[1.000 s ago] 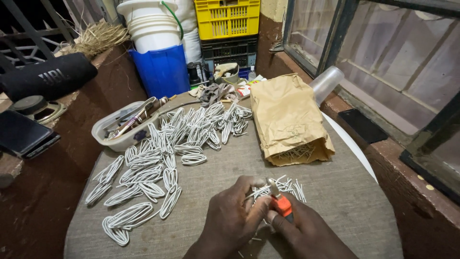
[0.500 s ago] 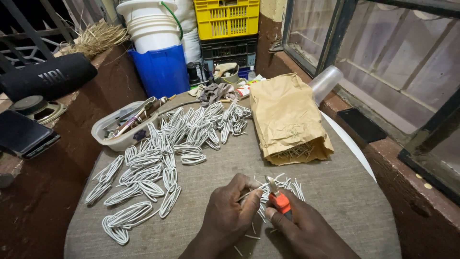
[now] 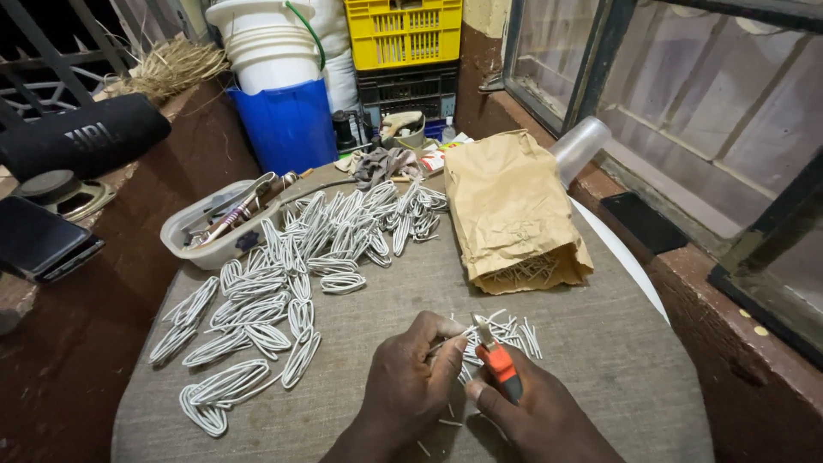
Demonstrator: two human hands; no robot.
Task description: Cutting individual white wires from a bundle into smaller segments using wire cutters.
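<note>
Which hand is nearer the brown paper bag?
Right. The right hand, holding orange-handled pliers, sits just below the bag; the left hand is further left of it.

Evenly lit from above, fairly bright at centre on the table [image 3: 600,343]. Soft shadows under the hands. Dim, murky at left edge and lower right. Wide-angle bending at frame edges. Sharp throughout, no glare.

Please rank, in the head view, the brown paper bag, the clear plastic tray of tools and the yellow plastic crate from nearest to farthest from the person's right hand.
1. Brown paper bag, lying just beyond the right hand.
2. Clear plastic tray of tools, far left on the table.
3. Yellow plastic crate, stacked at the back, beyond the table.
</note>
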